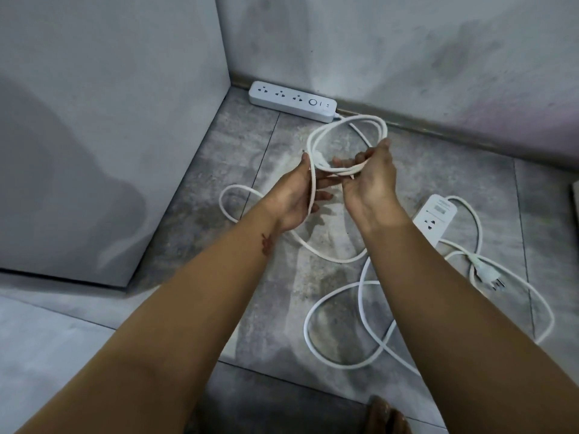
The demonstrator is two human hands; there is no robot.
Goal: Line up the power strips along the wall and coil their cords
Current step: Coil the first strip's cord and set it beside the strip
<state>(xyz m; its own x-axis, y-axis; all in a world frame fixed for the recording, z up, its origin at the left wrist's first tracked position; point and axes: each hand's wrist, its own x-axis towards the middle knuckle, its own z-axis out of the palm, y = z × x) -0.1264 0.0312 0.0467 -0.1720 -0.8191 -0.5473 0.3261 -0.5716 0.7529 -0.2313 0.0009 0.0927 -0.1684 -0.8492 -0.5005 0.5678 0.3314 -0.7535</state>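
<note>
A white power strip (293,101) lies flat against the back wall's skirting, in the corner. Its white cord (340,126) rises from the strip's right end into a loop of two or three turns held above the floor. My right hand (368,180) grips the loop's lower side. My left hand (297,195) holds the cord's trailing part, which drops to the floor and curls away left. A second white power strip (434,219) lies on the floor at the right, partly behind my right forearm, with its cord (341,311) sprawled loose and its plug (488,275) beside it.
A grey panel (109,136) forms the left side of the corner. The floor is grey stone tile (282,308). A dark object's edge (574,198) shows at the far right. Toes of a foot (385,415) appear at the bottom.
</note>
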